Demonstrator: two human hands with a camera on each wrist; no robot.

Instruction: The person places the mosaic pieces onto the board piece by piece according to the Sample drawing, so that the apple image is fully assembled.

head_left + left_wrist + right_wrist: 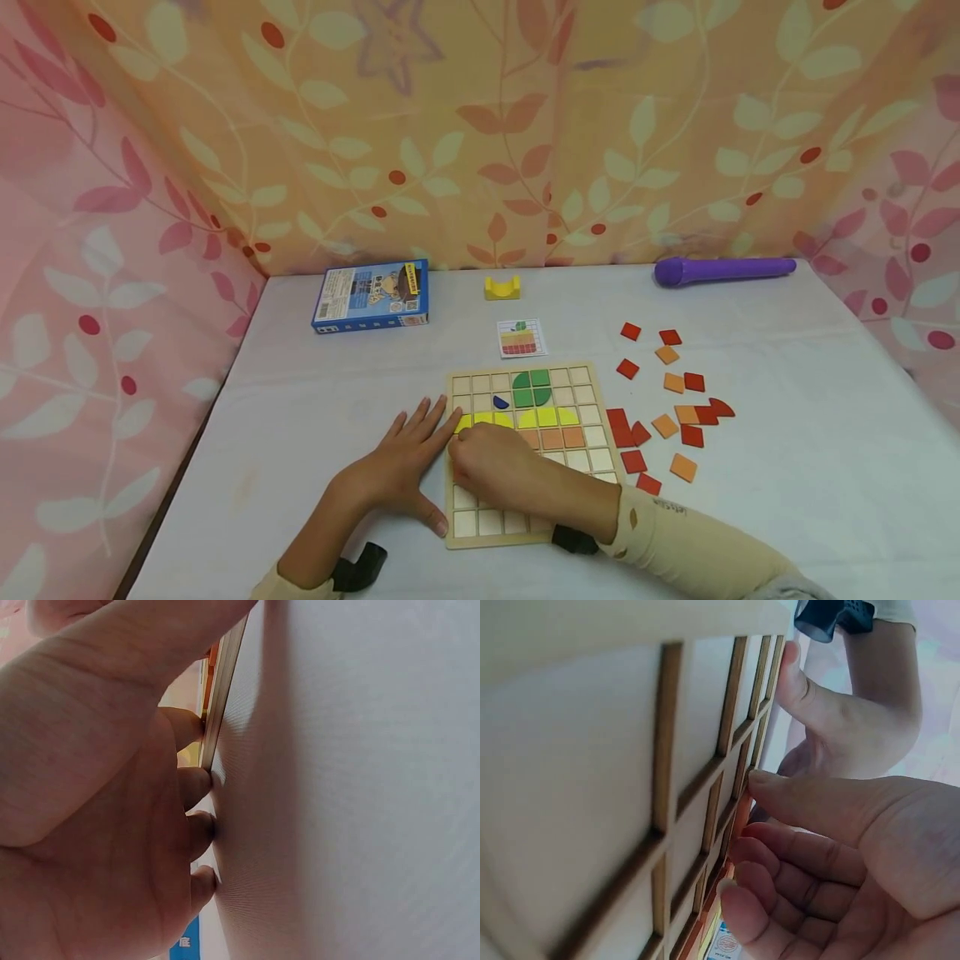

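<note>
Spreading the left hand [405, 468], grip wide, against the left edge of a wooden grid board [576, 459] on the white-covered worktop [277, 417], while curling the right hand [501, 467] over its leftmost column. Bringing thumb and fingertips to an orange-red tile [742, 813] there, not showing clearly whether pinching or merely pressing it. Working beside loose red tiles [633, 461] and orange tiles [683, 467], near a pattern card [520, 340].
</note>
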